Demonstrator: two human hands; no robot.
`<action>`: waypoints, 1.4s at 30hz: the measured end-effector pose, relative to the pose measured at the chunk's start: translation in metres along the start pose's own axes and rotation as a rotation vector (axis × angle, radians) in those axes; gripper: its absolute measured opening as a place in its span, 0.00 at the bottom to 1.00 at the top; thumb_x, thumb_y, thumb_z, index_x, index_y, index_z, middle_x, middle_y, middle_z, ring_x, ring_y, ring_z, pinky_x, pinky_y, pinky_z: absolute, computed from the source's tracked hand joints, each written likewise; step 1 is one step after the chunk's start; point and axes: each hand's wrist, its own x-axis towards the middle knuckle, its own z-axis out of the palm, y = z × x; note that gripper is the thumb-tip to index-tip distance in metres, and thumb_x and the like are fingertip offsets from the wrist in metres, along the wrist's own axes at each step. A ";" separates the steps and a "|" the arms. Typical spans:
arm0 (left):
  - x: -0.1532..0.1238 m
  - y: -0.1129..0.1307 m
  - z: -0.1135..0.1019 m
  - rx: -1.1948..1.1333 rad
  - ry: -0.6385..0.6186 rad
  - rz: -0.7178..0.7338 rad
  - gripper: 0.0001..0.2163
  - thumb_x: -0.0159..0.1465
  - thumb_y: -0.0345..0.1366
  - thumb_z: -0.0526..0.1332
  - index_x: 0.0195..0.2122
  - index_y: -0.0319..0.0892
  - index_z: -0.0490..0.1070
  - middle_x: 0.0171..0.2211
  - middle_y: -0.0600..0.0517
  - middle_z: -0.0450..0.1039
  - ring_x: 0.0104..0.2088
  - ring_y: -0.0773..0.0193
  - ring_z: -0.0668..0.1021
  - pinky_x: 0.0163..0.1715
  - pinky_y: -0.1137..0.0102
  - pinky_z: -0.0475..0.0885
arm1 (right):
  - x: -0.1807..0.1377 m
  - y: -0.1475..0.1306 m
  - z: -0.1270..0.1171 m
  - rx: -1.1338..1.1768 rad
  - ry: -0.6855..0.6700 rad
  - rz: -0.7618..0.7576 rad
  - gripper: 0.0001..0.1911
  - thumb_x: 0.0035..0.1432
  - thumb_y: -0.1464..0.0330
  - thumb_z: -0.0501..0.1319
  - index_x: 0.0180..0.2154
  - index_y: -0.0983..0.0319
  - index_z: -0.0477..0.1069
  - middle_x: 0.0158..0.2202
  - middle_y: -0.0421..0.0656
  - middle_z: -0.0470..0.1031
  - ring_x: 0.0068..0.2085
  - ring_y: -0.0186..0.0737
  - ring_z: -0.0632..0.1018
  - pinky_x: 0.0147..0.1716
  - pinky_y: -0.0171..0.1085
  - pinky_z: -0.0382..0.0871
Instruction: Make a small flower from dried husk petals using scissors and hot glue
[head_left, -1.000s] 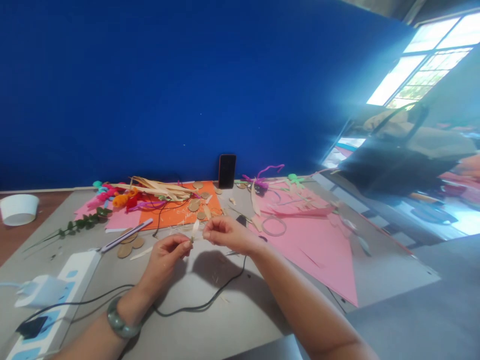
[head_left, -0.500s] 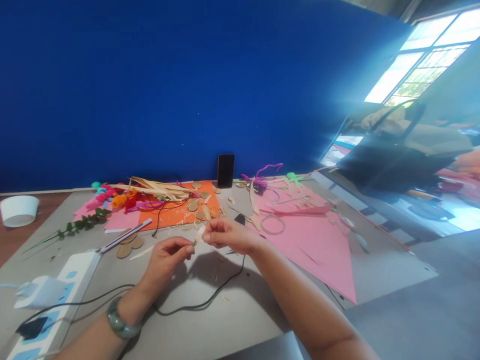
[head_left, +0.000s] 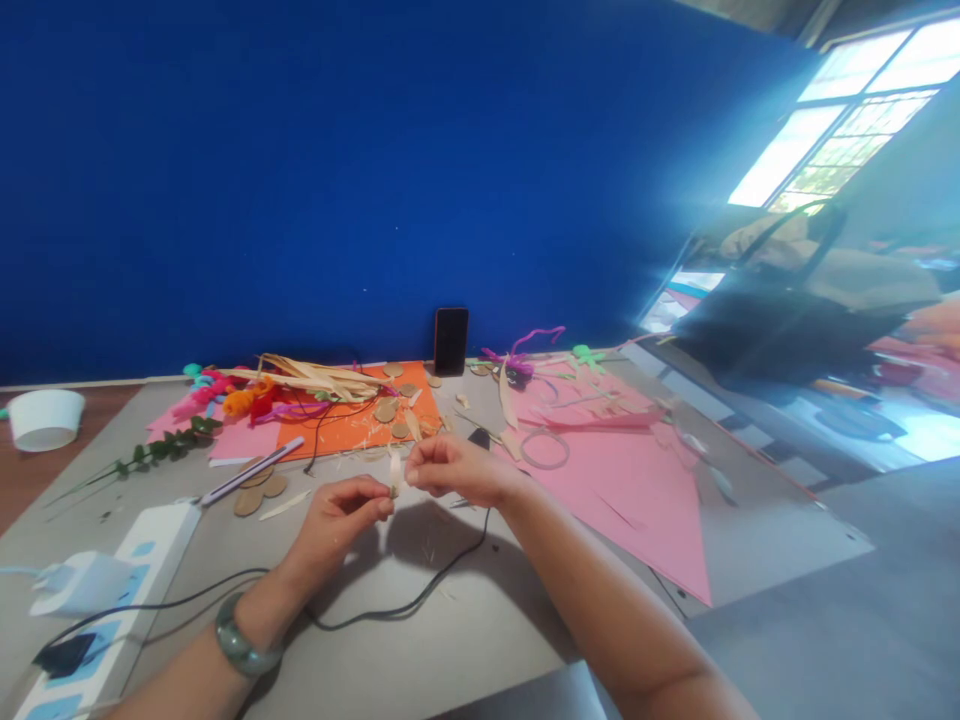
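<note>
The pale straw strip is standing nearly upright, long axis vertical, free end pointing up, just nearer the person than the orange paper. The left hand and right hand are both pinching its lower end between thumb and forefinger.

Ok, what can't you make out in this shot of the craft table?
Head view throughout.
The pale strip between left hand and right hand: tiny, its ends covered by fingers.
The power strip: cut off by the bottom-left edge.
The black cable: far stretch hidden behind the right hand.
The dark shape at right: blurred by window glare.
</note>
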 end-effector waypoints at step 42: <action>0.004 -0.007 -0.003 -0.071 0.077 0.067 0.05 0.52 0.35 0.69 0.28 0.41 0.76 0.21 0.54 0.74 0.24 0.68 0.72 0.28 0.73 0.68 | 0.009 0.011 0.028 -0.043 0.277 -0.179 0.13 0.47 0.61 0.68 0.25 0.65 0.73 0.21 0.36 0.68 0.24 0.29 0.65 0.26 0.32 0.57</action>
